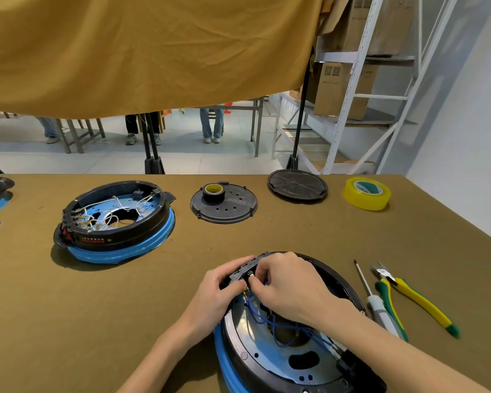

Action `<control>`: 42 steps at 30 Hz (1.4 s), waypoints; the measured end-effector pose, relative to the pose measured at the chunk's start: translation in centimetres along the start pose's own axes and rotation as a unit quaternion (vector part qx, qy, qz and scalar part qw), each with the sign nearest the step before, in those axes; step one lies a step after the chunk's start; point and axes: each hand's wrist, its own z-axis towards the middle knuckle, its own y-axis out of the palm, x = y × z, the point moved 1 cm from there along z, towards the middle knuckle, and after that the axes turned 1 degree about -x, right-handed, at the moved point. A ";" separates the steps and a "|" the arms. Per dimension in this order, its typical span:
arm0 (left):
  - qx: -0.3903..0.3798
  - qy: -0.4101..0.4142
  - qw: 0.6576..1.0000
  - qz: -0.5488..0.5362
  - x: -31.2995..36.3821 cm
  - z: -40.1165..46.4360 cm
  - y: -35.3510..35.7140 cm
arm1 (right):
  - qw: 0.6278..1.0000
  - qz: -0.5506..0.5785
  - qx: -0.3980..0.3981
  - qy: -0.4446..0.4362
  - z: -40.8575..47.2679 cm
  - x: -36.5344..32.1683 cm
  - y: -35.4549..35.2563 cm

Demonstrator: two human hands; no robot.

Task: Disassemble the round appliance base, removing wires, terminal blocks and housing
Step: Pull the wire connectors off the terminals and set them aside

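Two hands meet at the far-left rim of the near round black appliance base with blue skirt (267,361), which sits at the table's near edge, right of centre. Left hand (220,290) comes in from outside the rim, fingers curled round the grey plastic terminal block strip (245,269) and bracing it. Right hand (291,285) reaches across the base's open inside, thumb and forefinger pinching at a small brass connector (251,277) on the strip's inner face; the exact contact is partly hidden by the fingers.

The strip's long axis follows the rim, running up and right from the left hand. Thin blue wires (270,321) trail from the connectors back toward the person, down into the grey metal plate, so the pull direction looks inward, toward the base's centre and the right wrist. Right hand is the nearer one for that pull; left only steadies.

Room: bare brown table (125,293) lies left of the base, free for the left elbow. To the right, a white-handled screwdriver (373,299) lies just beside the rim, with green-and-yellow cutting pliers (408,296) beyond it, both near the right forearm. A second, similar black base with white wires (115,219) sits well apart, far left. Likely early stage: wires not yet off.
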 end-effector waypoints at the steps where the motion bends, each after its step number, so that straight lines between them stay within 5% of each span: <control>1: 0.001 0.000 1.000 0.000 0.0 0.0 0.0 | 1.000 -0.005 -0.002 0.001 0.1 0.0 0.0; 32: -0.017 0.009 1.000 0.010 0.2 -0.2 0.0 | 0.992 0.057 0.103 -0.046 -1.7 0.5 0.3; 42: 0.026 0.024 0.999 0.009 -0.9 -0.1 0.2 | 0.995 0.017 0.024 -0.099 -1.2 0.0 0.8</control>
